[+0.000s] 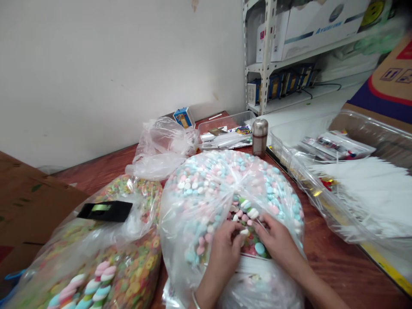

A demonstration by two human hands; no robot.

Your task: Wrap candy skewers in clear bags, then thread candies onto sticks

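Marshmallow candies (206,189) in pink, white and blue fill a big clear plastic bag (174,227), and this bag lies on the red-brown wooden worktop (337,262). Left hand (222,259) and right hand (277,242) are at the bag's opening, side by side, just above the candies. Their fingers (232,231) are bent and near together, but I cannot tell if they clamp any piece. Just beside the bag, on the left, lies a second bag of ring-shaped candies (135,266); behind stand a steel flask (260,137) and a clear plastic tray (222,128)
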